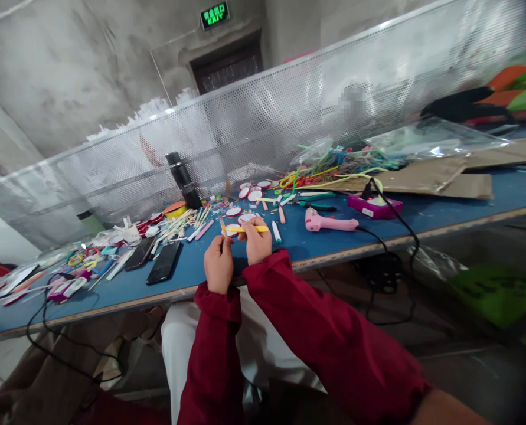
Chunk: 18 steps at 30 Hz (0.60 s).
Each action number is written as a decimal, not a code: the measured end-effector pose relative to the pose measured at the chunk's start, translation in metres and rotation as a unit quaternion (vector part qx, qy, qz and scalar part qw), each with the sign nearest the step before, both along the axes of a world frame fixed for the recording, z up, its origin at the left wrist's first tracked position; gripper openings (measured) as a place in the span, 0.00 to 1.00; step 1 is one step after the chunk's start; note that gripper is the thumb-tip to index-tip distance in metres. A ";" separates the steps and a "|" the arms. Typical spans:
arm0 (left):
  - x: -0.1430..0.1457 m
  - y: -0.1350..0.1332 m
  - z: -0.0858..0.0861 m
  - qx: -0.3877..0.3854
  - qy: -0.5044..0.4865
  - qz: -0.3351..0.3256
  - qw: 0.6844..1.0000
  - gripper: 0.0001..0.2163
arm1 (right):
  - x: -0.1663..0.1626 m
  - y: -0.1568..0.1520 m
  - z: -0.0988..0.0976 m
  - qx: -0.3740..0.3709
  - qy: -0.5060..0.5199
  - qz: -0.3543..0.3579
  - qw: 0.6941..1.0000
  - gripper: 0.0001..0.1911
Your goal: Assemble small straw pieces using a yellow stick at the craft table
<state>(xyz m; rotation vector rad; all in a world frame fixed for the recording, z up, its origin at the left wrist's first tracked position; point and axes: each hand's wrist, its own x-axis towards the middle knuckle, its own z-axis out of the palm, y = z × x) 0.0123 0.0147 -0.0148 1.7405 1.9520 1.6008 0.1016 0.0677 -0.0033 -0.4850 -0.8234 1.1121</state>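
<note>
Pinching a slender, brownish strip upright between thumb and fingertips, the left hand was held above the front edge of a blue tabletop. The strip looked narrow and straight, though it was too small for its material to be told. The right hand was closed around a yellow stick — smooth, thin and pen-like — which lay nearly level and showed on both sides of the fingers.

Both forearms reached forward from below in loose maroon sleeves, the cloth creased and gathered at the wrists. The left forearm rose almost straight; the right slanted in from the lower right, so the hands met side by side, knuckles bent. The strip stood up out of the left fingertips, and the yellow stick's left end pointed towards it, very near; whether the two touched could not be told.

Just beyond the fingers lay flat round discs with red rims, glossy and pale-faced. Right of the hands rested a white marker with a green end, then a pink, rounded plastic tool with a black cable. Left of them were two dark, smooth phones — slim rectangles — and behind these a black cylindrical bottle leaned in view before a perforated metal screen.
</note>
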 end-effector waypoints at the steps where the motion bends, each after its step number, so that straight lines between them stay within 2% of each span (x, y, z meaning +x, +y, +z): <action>1: 0.000 0.000 0.000 -0.001 -0.001 0.003 1.000 0.14 | 0.000 0.000 0.000 0.000 0.000 -0.005 1.000 0.10; 10: 0.001 0.001 -0.001 0.000 0.019 0.003 1.000 0.14 | 0.000 -0.001 0.000 0.006 -0.004 0.020 1.000 0.11; 18: 0.001 0.000 -0.001 0.001 0.012 0.004 1.000 0.15 | 0.001 -0.002 0.001 0.007 0.005 -0.010 1.000 0.10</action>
